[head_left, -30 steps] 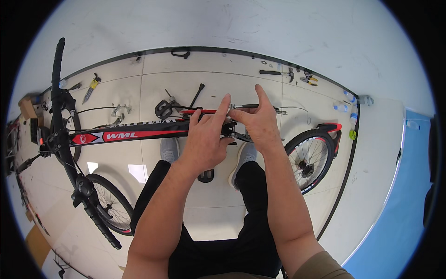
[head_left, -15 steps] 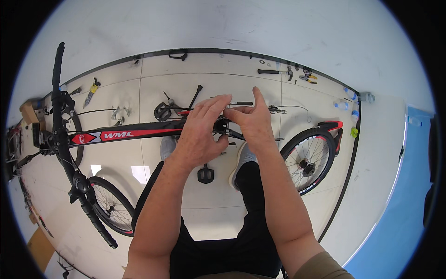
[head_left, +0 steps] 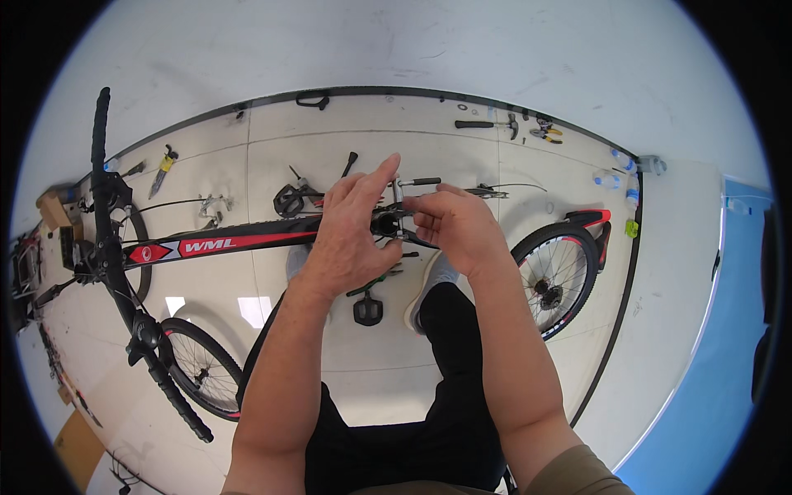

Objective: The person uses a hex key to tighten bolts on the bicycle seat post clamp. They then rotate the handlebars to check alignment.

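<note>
In front of me is a bicycle frame [head_left: 272, 230], black and red, with the open top of its seat tube [head_left: 384, 223] between my hands. A silver quick-release seat clamp [head_left: 398, 195] with a black lever [head_left: 425, 181] sits at the tube. My left hand [head_left: 351, 235] spans the frame from the left, fingers stretched out past the clamp and thumb against its near end. From the right, my right hand [head_left: 464, 227] has its fingers curled and the index fingertip at the clamp. What its thumb touches is hidden.
Drop handlebars [head_left: 107, 214] stand at the left. Wheels lie at lower left [head_left: 198, 367] and right [head_left: 554, 280]. Pedals [head_left: 368, 310] show beside the frame. A hammer [head_left: 491, 125], pliers [head_left: 546, 130] and plastic bottles [head_left: 606, 178] lie along the wall.
My right hand's raised finger has come down and curled toward the clamp. My left fingers have straightened and moved slightly left, uncovering more of the clamp and seat tube.
</note>
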A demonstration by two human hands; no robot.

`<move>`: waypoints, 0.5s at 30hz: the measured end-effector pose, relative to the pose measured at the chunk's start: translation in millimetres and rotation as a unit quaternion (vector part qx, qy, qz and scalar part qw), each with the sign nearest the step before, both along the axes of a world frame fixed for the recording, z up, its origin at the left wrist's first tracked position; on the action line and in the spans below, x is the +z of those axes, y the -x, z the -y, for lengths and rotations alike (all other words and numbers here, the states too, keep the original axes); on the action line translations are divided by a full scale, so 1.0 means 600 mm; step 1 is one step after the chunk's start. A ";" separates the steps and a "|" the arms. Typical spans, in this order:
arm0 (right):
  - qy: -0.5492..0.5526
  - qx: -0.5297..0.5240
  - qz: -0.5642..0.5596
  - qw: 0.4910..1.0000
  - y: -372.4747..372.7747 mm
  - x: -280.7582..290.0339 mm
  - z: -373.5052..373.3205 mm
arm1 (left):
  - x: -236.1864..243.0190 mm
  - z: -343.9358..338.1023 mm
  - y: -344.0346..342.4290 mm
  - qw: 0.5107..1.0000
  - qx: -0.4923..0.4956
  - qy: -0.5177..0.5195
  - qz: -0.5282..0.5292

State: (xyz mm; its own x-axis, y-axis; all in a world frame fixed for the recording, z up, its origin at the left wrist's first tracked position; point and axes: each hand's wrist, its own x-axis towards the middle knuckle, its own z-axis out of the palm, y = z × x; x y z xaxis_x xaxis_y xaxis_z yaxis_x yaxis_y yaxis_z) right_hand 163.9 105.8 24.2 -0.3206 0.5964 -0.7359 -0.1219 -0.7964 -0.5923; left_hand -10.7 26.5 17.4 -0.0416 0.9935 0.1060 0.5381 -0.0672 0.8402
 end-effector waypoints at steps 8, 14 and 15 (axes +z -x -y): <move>0.029 0.056 -0.057 0.996 0.022 -0.004 0.007 | 0.003 -0.002 0.009 0.999 -0.029 0.011 -0.020; 0.012 0.056 -0.054 0.997 0.029 -0.014 0.010 | 0.001 -0.003 0.007 1.000 -0.018 0.016 0.015; 0.012 0.050 -0.058 0.997 0.030 -0.015 0.011 | 0.002 -0.003 0.008 0.999 -0.019 0.023 0.016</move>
